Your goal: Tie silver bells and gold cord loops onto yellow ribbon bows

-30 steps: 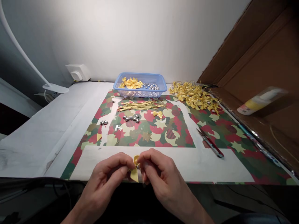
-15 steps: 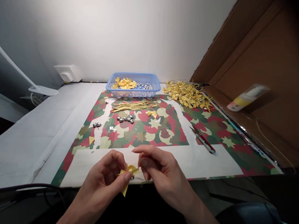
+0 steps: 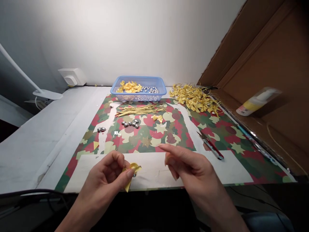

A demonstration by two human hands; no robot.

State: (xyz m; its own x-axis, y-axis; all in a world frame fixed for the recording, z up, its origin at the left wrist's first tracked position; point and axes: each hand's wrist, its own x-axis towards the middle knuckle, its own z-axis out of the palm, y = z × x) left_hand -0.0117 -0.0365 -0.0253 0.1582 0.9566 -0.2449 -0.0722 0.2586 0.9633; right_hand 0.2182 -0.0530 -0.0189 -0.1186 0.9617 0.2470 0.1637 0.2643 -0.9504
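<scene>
Blue basket (image 3: 138,89), probably bells inside

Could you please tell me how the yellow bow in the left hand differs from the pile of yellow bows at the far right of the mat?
The yellow bow is a single piece; the pile of yellow bows holds many, tangled together. The single bow is pinched off the mat in the left hand, near the table's front edge, while the pile lies loose on the mat by the back wall. Both are the same yellow, with small silver pieces among them.
</scene>
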